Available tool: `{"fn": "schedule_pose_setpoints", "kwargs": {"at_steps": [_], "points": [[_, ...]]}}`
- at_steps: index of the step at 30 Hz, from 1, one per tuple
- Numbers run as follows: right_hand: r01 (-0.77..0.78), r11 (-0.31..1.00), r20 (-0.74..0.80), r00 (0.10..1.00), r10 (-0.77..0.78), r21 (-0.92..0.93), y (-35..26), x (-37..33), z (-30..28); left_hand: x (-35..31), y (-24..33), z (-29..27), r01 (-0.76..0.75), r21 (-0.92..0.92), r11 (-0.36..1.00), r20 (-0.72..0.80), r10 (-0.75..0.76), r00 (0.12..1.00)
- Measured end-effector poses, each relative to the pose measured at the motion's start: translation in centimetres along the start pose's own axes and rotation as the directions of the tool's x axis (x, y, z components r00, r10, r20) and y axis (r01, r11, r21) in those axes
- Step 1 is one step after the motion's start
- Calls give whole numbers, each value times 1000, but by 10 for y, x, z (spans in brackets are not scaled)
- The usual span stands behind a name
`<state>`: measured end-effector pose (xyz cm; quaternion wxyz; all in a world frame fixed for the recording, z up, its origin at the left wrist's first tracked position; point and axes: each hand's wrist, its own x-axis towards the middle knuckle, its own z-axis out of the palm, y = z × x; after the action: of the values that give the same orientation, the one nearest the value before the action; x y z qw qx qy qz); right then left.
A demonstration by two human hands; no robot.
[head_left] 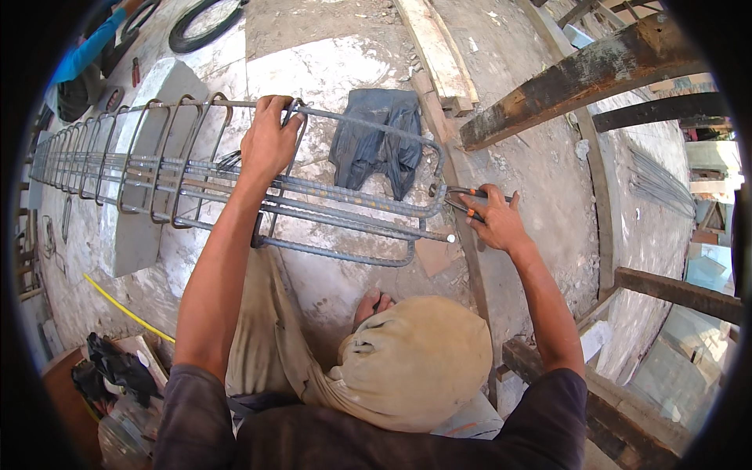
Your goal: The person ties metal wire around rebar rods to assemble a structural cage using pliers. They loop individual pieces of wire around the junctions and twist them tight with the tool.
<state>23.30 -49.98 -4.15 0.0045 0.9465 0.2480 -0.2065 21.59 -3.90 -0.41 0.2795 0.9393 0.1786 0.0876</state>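
Observation:
A long rebar cage (345, 192) of straight steel bars with bent stirrups (164, 149) lies across in front of me. My left hand (270, 139) is closed around its upper bar at a stirrup. My right hand (501, 219) holds pincers (468, 210) with orange and black handles, which stand spread apart. The pincers' jaws are at the bent bar end on the cage's right, where a small tie appears; whether they bite on wire cannot be made out. Beneath the cage lies a crumpled dark plastic bag (380, 141).
A pale concrete block (141, 235) sits under the cage's left part. Timber beams (580, 82) and planks (439, 51) stand or lie to the right. A yellow hose or cord (129, 309) is at left. Another person's blue sleeve (86, 55) shows upper left, near a black coil (204, 27).

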Motion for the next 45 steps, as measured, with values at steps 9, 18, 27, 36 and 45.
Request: {"fn": "schedule_pose_setpoints", "kwargs": {"at_steps": [9, 18, 27, 36, 45], "points": [[-40, 986, -101, 993, 57, 164, -10, -18, 8, 0, 1, 1, -14, -6, 1000, -2, 14, 1000], [57, 938, -195, 981, 12, 342, -15, -26, -2, 0, 0, 0, -8, 16, 1000, 4, 8, 1000], [-2, 981, -152, 988, 32, 193, -44, -16, -19, -1, -3, -1, -13, 7, 1000, -2, 13, 1000], [19, 999, -337, 942, -1, 51, -48, -5, 35, -1, 4, 0, 11, -29, 1000, 9, -11, 1000], [-85, 996, -339, 938, 74, -17, -32, -1, 32, -1, 3, 0, 15, -46, 999, 2, -15, 1000]]}}
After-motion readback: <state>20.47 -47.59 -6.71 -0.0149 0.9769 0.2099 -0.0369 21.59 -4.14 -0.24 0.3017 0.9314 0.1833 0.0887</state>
